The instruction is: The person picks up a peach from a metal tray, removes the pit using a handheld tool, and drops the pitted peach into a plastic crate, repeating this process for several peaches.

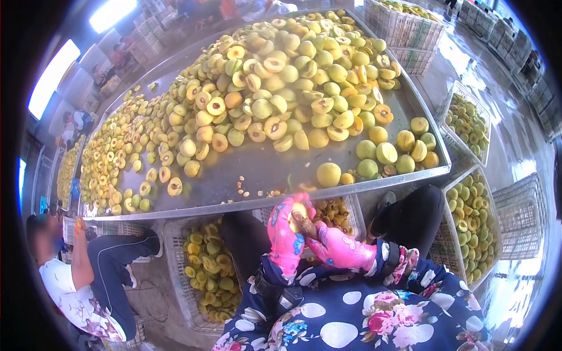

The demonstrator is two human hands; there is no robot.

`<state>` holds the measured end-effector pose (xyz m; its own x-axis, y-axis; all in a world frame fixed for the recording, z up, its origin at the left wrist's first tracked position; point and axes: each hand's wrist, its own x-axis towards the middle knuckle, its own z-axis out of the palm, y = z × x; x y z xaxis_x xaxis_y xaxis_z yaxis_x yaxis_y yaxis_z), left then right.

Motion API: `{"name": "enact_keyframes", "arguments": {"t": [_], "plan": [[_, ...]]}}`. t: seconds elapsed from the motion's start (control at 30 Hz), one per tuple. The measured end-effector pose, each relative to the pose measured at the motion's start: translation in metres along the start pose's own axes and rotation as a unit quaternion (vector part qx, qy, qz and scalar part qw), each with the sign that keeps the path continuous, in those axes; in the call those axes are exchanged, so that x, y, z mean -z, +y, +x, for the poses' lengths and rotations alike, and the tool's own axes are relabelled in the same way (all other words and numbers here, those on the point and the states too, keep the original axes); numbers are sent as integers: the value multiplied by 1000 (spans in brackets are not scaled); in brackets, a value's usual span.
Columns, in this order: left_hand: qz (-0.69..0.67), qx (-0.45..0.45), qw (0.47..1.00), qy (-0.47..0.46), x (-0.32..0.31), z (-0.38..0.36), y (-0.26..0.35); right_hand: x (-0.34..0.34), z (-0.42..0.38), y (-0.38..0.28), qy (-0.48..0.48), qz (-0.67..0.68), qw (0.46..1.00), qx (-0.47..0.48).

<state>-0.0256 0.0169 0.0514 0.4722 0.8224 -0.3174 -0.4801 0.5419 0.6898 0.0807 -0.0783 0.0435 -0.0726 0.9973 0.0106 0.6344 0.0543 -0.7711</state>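
Observation:
My left hand (283,223), in a pink glove with blue patterns, is closed around a pale yellow peach (299,212) just below the table's near edge. My right hand (308,227) is pressed against the same fruit with its fingers drawn together, and a pink sleeve covers the forearm behind it. Whatever sits between the right fingers is hidden. Below and behind my hands, a crate (355,217) holds small brownish-yellow pieces.
A metal table (234,169) bears a large heap of halved and whole peaches (281,76). Peach-filled crates flank my legs, one at left (175,257) and one at right (494,225). An empty-looking crate (518,219) leans farther right. A seated person (88,281) is at left.

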Motion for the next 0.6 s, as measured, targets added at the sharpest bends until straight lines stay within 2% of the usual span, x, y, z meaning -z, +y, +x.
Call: {"name": "enact_keyframes", "arguments": {"t": [0.07, 0.13, 0.23, 0.27, 0.33, 0.43, 0.53, 0.6], "plan": [[24, 29, 999, -18, 4, 0, 4, 10, 3, -7, -46, -16, 999, -16], [40, 50, 998, -25, 6, -1, 3, 24, 1, -19, -76, 109, 987, -89], [43, 59, 997, -30, 12, 4, -3, 20, 0, -11, -72, 150, 981, -102], [39, 59, 997, -39, 15, 5, -6, 24, -1, -13, -108, 245, 950, -158], [37, 47, 997, -53, 16, 7, -9, 34, -2, -20, -174, 424, 849, -262], [21, 24, 996, -82, 20, 9, -16, 30, -2, -11, -216, 578, 753, -229], [-50, 30, 991, -121, 29, 15, -23, 32, -3, -23, -198, 675, 660, -264], [-118, 41, 985, -121, 24, 15, -27, 31, -3, -21, -199, 703, 630, -263]]}}
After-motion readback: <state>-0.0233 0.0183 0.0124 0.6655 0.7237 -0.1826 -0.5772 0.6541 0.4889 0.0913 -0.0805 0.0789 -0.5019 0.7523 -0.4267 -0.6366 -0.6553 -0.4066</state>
